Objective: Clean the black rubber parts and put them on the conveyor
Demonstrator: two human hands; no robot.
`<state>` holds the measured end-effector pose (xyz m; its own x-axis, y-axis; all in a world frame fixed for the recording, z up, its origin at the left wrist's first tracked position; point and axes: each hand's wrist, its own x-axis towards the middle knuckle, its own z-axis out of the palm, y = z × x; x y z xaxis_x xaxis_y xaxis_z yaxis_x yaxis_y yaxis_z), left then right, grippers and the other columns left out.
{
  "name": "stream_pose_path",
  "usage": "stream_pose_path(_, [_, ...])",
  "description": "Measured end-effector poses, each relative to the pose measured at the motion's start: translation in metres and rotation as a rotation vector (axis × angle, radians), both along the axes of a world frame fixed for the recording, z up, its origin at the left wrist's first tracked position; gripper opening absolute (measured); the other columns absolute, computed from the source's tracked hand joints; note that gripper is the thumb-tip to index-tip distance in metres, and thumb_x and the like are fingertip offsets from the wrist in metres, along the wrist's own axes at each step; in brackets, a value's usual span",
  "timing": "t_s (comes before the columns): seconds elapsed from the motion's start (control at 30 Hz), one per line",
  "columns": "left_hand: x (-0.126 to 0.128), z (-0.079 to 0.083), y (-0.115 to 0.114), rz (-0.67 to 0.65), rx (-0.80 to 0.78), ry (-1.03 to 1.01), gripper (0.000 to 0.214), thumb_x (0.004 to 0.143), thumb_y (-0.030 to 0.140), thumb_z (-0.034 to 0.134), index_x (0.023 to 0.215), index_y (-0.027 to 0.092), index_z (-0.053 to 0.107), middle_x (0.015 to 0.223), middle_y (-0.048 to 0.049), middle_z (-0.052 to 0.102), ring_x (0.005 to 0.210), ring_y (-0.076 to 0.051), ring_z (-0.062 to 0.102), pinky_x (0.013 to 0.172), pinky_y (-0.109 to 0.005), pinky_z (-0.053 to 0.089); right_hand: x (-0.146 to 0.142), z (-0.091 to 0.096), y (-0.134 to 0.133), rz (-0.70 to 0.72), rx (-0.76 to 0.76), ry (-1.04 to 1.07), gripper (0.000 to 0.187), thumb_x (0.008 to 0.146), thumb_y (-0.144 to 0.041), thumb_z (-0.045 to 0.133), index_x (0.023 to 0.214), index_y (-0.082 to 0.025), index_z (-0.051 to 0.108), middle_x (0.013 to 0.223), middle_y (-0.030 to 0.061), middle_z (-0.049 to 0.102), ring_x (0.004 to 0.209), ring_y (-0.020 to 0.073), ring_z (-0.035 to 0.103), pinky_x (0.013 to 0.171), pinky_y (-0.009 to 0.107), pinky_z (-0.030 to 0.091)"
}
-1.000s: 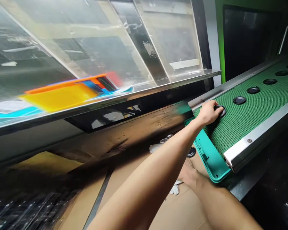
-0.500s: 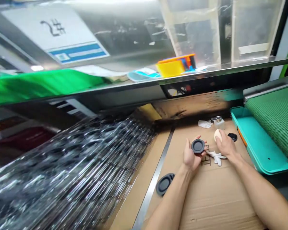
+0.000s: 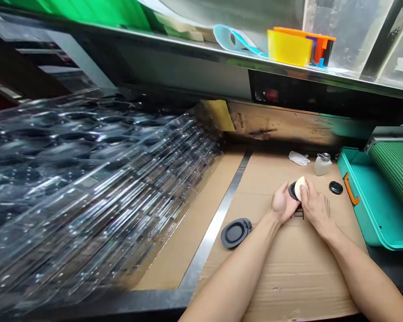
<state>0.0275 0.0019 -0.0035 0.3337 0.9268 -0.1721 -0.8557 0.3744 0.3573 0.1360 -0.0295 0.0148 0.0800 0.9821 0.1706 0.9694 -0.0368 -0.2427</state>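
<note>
My left hand [image 3: 284, 205] holds a dark grey round part [image 3: 292, 191], tilted on edge above the cardboard. Pressed against its face is a cream sponge pad [image 3: 300, 188], gripped by my right hand [image 3: 315, 205]. The pad hides most of the part. To the left of my left forearm, a similar dark grey oval part [image 3: 236, 233] with a raised ring lies flat on the cardboard [image 3: 282, 277]. A black round lid [image 3: 336, 187] rests to the right of my right hand.
Stacked clear plastic trays [image 3: 114, 179] fill the left side. Behind my hands stand a small pump bottle [image 3: 323, 164] and a crumpled white cloth [image 3: 298, 158]. A teal bin [image 3: 372, 223] sits beside a green mesh belt [image 3: 398, 174] at right. A shelf above bears a yellow container [image 3: 289, 48].
My right hand has brought the sponge pad onto the round part, which has turned from facing up to on edge. The view has shifted, and the white glove-like item under my hands no longer shows.
</note>
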Motion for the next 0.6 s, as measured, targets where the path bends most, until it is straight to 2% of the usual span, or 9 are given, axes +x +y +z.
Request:
stream_pose_path(0.17, [0.003, -0.001, -0.001, -0.009, -0.041, 0.026, 0.039, 0.101, 0.040, 0.040, 0.112, 0.015, 0.067, 0.125, -0.0152, 0.069, 0.120, -0.027, 0.065, 0.110, -0.045, 0.046, -0.014, 0.008, 0.006, 0.003, -0.067, -0.132, 0.059, 0.105, -0.051, 0.030, 0.158, -0.025, 0.032, 0.089, 0.0159, 0.074, 0.075, 0.0245, 0.071, 0.075, 0.034, 0.053])
stream_pose_path(0.27, [0.005, -0.002, 0.000, 0.015, -0.026, 0.030, 0.042, 0.102, 0.037, 0.036, 0.117, 0.014, 0.068, 0.124, -0.0142, 0.071, 0.126, -0.026, 0.061, 0.111, -0.043, 0.046, -0.011, 0.012, 0.014, -0.065, -0.053, -0.143, 0.056, 0.106, -0.048, 0.026, 0.158, -0.028, 0.032, 0.089, 0.0155, 0.074, 0.080, 0.0266, 0.072, 0.075, 0.036, 0.052])
stream_pose_path(0.4, [0.005, -0.002, 0.001, -0.012, -0.046, 0.053, 0.044, 0.102, 0.039, 0.037, 0.121, 0.014, 0.068, 0.126, -0.0143, 0.070, 0.125, -0.026, 0.062, 0.111, -0.043, 0.046, -0.008, 0.010, 0.014, 0.017, -0.068, -0.173, 0.058, 0.106, -0.048, 0.029, 0.159, -0.025, 0.030, 0.084, 0.0136, 0.074, 0.078, 0.0258, 0.072, 0.077, 0.036, 0.052])
stream_pose_path(0.53, [0.006, -0.004, 0.001, 0.004, -0.053, 0.077, 0.042, 0.103, 0.035, 0.037, 0.121, 0.013, 0.068, 0.125, -0.0140, 0.071, 0.124, -0.026, 0.063, 0.110, -0.043, 0.048, -0.006, 0.010, 0.016, -0.068, -0.054, -0.174, 0.056, 0.107, -0.046, 0.025, 0.158, -0.027, 0.032, 0.089, 0.0143, 0.075, 0.082, 0.0255, 0.072, 0.078, 0.035, 0.052])
stream_pose_path(0.6, [0.007, -0.005, 0.000, -0.007, -0.059, 0.090, 0.043, 0.103, 0.036, 0.037, 0.119, 0.012, 0.068, 0.125, -0.0151, 0.070, 0.124, -0.026, 0.063, 0.109, -0.042, 0.049, -0.005, 0.010, 0.016, -0.055, -0.058, -0.174, 0.057, 0.106, -0.047, 0.025, 0.159, -0.025, 0.031, 0.089, 0.0149, 0.075, 0.082, 0.0256, 0.072, 0.078, 0.036, 0.052])
